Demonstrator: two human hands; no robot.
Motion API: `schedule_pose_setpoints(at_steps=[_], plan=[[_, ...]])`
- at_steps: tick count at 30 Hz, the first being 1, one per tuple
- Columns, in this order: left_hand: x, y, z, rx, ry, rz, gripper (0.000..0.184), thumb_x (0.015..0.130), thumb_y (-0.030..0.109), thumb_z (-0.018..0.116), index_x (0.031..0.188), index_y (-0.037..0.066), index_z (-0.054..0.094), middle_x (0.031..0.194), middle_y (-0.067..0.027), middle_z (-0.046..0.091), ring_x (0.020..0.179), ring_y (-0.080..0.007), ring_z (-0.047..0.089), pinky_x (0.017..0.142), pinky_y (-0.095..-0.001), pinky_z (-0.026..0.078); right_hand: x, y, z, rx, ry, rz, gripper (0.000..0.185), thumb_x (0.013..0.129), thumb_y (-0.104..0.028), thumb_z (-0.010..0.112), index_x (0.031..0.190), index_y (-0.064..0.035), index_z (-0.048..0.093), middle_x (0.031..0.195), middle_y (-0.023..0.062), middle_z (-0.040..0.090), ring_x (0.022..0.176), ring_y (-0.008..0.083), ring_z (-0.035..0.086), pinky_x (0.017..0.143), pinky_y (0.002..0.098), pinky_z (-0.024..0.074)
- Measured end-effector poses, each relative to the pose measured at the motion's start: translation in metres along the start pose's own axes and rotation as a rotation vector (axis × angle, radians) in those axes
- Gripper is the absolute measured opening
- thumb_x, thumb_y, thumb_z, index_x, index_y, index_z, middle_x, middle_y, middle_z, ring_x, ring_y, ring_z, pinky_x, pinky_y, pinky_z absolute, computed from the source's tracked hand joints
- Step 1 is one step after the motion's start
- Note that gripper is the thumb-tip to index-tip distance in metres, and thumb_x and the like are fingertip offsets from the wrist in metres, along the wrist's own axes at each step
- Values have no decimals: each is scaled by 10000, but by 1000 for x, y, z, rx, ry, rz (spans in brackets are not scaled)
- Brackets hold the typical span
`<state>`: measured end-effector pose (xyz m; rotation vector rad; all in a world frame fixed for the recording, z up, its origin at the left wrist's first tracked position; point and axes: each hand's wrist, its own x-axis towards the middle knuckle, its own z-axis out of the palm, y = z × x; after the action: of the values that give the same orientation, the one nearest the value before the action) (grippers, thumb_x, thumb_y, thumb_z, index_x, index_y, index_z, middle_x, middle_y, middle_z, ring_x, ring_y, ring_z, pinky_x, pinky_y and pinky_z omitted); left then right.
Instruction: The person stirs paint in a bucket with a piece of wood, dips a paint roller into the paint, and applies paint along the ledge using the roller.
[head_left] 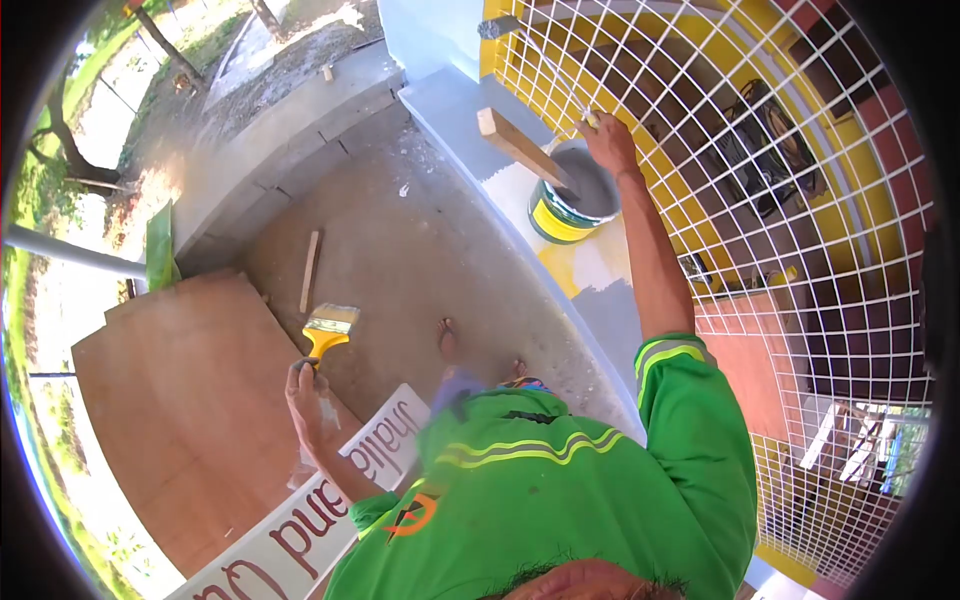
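Note:
My left hand [303,392] is closed on the yellow handle of a wide paintbrush [328,333], its pale bristles pointing up over the floor. My right hand [608,145] grips the end of a thin-handled paint roller [499,27], whose grey head lies farther up by the white grid. Just below that hand, a bucket [562,220] with a yellow and green label stands on the ledge. It holds grey paint, and a wooden stick [520,143] leans out of it. Grey paint covers parts of the ledge [608,305] near the bucket.
A white metal grid [740,150] runs along the right. On the left lie a brown board [190,410] and a lettered white sign [310,515]. A wood strip [311,270] rests on the concrete floor [400,230]. A low block wall [290,150] stands behind.

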<state>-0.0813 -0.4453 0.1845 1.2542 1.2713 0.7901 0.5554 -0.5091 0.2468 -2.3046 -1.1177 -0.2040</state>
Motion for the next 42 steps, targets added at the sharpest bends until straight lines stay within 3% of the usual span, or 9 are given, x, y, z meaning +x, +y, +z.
schedule_pose_setpoints(at_steps=[5, 8, 12, 13, 17, 24, 29, 32, 42], plan=[[28, -78, -29, -17, 37, -121, 216, 1004, 210, 489, 1077, 62, 628, 686, -10, 580, 561, -69, 513, 519, -217, 406, 44, 42, 47, -338, -358, 134, 410, 831, -435, 635, 1082, -117, 701, 1048, 201, 692, 990, 385, 657, 869, 478, 512], [37, -137, -38, -66, 77, -189, 226, 1002, 211, 478, 1078, 57, 624, 687, -16, 584, 547, -72, 517, 505, -218, 413, 39, 31, 28, -443, -355, 94, 441, 845, -476, 602, 1075, -109, 684, 1035, 196, 691, 1011, 391, 635, 879, 498, 484], [34, -181, -40, -20, 179, -252, 244, 989, 190, 461, 1066, 21, 620, 690, -30, 579, 543, -85, 502, 503, -242, 401, 24, 10, -15, -86, -351, 103, 368, 878, -391, 616, 956, -37, 678, 897, 227, 682, 857, 418, 646, 746, 468, 496], [27, -192, -38, -17, 202, -278, 246, 986, 191, 463, 1064, 18, 619, 690, -31, 580, 543, -88, 502, 506, -248, 402, 19, 15, -22, -27, -360, 110, 331, 907, -344, 627, 917, -16, 664, 725, 106, 645, 658, 208, 611, 623, 365, 473], [-5, -235, -28, 25, 316, -269, 269, 983, 214, 459, 1065, 18, 624, 687, -36, 582, 580, -105, 506, 543, -285, 419, -14, -9, -50, 270, -476, 321, 316, 907, -327, 648, 832, -20, 645, 589, -9, 505, 505, 77, 457, 465, 266, 360], [-80, -233, -7, 87, 372, -242, 276, 982, 211, 461, 1063, -1, 618, 683, -62, 594, 569, -98, 510, 536, -279, 423, -48, -86, -58, 426, -480, 248, 351, 927, -371, 641, 935, -20, 661, 606, -18, 492, 519, 61, 439, 470, 225, 340], [-112, -208, -1, 76, 499, -275, 385, 1008, 219, 449, 1326, 4, 466, 747, -65, 601, 585, -100, 516, 538, -259, 420, -49, -163, -78, 482, -549, 163, 393, 924, -392, 651, 1025, -12, 663, 632, -15, 517, 537, 50, 457, 482, 207, 367], [-116, -216, -1, 54, 523, -292, 410, 1003, 257, 473, 1312, -10, 504, 775, -58, 626, 620, -95, 518, 563, -267, 424, -52, -195, -72, 462, -660, 113, 406, 918, -396, 657, 1034, -7, 661, 640, -13, 523, 534, 53, 463, 472, 207, 365], [-110, -240, -31, 78, 358, -529, 367, 1014, 242, 449, 1232, -25, 574, 824, -60, 652, 672, -96, 524, 603, -272, 425, -169, -199, 204, 345, -1035, 334, 369, 884, -356, 669, 860, 10, 633, 651, 70, 598, 498, 123, 548, 468, 308, 444]])
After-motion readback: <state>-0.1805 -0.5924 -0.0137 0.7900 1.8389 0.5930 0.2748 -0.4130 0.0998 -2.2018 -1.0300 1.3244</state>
